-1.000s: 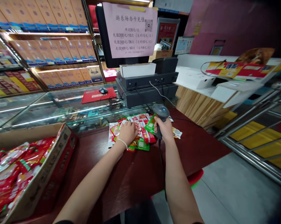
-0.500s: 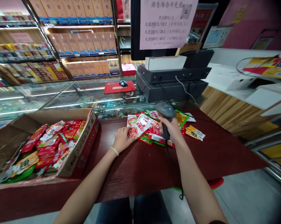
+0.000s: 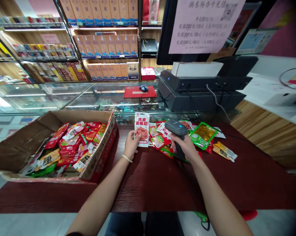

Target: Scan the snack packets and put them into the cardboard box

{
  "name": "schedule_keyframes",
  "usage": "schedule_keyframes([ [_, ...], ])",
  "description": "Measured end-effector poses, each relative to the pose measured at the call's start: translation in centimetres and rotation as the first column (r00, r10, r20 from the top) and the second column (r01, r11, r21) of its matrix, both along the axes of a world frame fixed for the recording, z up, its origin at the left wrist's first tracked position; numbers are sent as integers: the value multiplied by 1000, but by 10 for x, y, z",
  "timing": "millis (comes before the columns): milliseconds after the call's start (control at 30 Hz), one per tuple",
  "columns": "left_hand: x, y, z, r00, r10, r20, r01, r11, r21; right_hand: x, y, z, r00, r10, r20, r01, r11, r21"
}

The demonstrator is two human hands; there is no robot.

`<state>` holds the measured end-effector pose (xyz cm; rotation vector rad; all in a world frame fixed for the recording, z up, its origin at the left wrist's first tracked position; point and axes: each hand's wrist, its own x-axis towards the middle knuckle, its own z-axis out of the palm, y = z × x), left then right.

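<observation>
My left hand [image 3: 131, 143] grips a white snack packet [image 3: 142, 126] with red lettering by its lower left side, and the packet stands upright above the table, front towards me. My right hand [image 3: 184, 146] is wrapped round the handle of a dark barcode scanner [image 3: 176, 127], which shows a small blue light on top. Under and beside the scanner lies a pile of snack packets [image 3: 158, 141], red, white and green. A green-edged packet [image 3: 203, 133] lies right of the scanner, with a yellow-orange packet [image 3: 224, 151] farther right.
A cardboard box [image 3: 98, 157] holding many snack packets stands at the left of the dark red table [image 3: 157, 186]. Behind is a glass counter [image 3: 106, 98] with a mouse [image 3: 143, 88] on a red mat. A monitor and dark cash-register unit [image 3: 204, 86] stand back right.
My left hand has lifted the white packet off the pile and moved it left, turning it upright. The scanner stays in my right hand. The view has shifted left.
</observation>
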<state>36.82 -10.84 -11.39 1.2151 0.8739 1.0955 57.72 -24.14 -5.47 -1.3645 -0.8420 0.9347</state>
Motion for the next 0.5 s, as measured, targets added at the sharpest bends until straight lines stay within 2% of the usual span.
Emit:
schedule_keyframes([
  [100,-2,1,8,979,-75,189,102,985,-141,0,1,-2,1000,11,14,-11,1000,10],
  [200,-4,0,14,949,-90,303,144,976,-160,1,1,-2,1000,11,21,-12,999,37],
  [300,-7,0,20,926,-91,367,190,951,-244,1,1,-3,1000,5,16,-5,1000,27],
  [400,-11,-1,25,886,-147,439,308,895,-322,1,1,-5,1000,10,27,-10,1000,14],
  [500,-17,-1,32,825,-242,511,457,818,-350,2,2,-7,999,19,41,-19,1000,-6],
])
